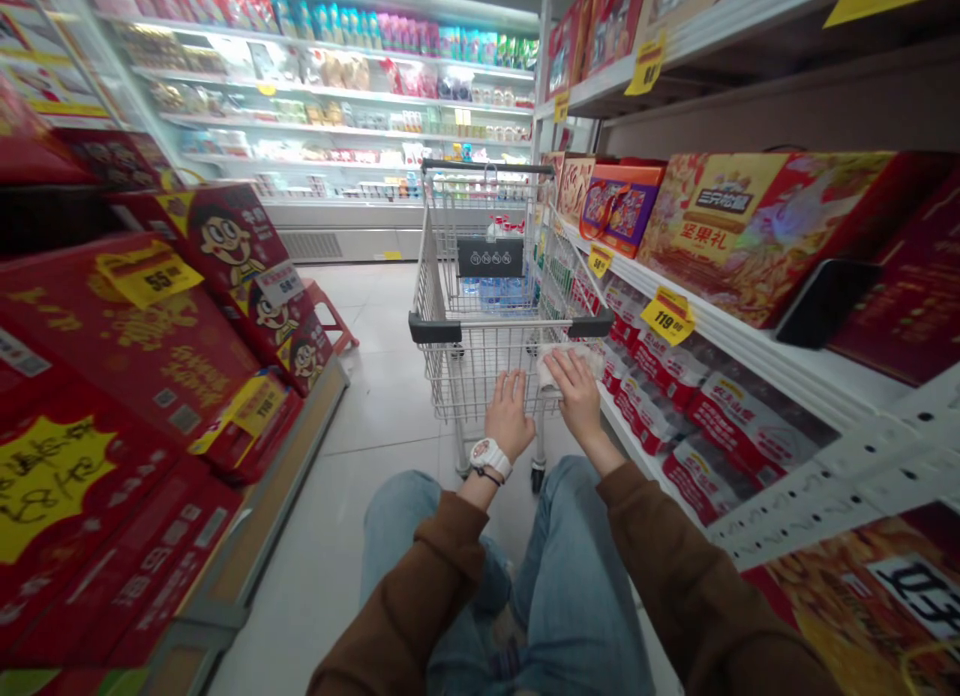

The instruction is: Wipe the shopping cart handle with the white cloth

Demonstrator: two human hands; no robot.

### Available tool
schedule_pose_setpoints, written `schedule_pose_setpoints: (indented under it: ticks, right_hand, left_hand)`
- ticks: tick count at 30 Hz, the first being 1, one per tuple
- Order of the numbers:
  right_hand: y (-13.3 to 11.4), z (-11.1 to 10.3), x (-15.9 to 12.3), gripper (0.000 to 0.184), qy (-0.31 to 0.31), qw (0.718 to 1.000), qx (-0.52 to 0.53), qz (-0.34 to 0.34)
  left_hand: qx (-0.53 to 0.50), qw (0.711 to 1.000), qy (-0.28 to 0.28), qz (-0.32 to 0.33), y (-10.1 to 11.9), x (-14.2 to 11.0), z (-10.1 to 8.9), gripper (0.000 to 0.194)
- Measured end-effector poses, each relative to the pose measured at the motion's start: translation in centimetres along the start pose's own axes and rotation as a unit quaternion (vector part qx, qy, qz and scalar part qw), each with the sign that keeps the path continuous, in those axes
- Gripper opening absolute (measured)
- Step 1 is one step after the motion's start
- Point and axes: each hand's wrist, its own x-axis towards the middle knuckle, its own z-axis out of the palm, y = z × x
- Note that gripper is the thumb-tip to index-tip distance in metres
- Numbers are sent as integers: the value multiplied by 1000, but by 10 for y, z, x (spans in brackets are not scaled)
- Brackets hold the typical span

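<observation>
A grey wire shopping cart [480, 366] stands directly before my knees, its dark-ended handle bar [437, 328] above my hands. My left hand [511, 418], with a white watch on the wrist, rests against the wire panel, fingers stretched out and holding nothing. A white cloth [550, 376] lies under my right hand [574, 390], which presses it on the cart's right corner below the handle. My right fingers lie extended over the cloth; part of it sticks out beyond them.
A second cart [487, 191] stands just ahead. Red gift boxes [161, 346] line the low platform at left. The right shelf [720, 351] holds boxes and a black phone [825, 301], with bottle packs [724, 416] below. A refrigerated display [330, 126] spans the back; a red stool [330, 316] stands left.
</observation>
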Motion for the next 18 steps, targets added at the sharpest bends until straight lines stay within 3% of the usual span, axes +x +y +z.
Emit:
schedule_pose_setpoints:
  ticks: [6,11,18]
  right_hand:
    - [0,6,-19,81,-56,998,2,4]
    - [-2,-8,0,81,-41,999,9,7]
    - [-12,10,-7,78,-54,999,-4,9]
  left_hand:
    - [0,1000,-13,3,1,2,-2,85]
    - [11,1000,-20,12,2,2,-2,87]
    - [28,999,-37,15,1,3,-4,85]
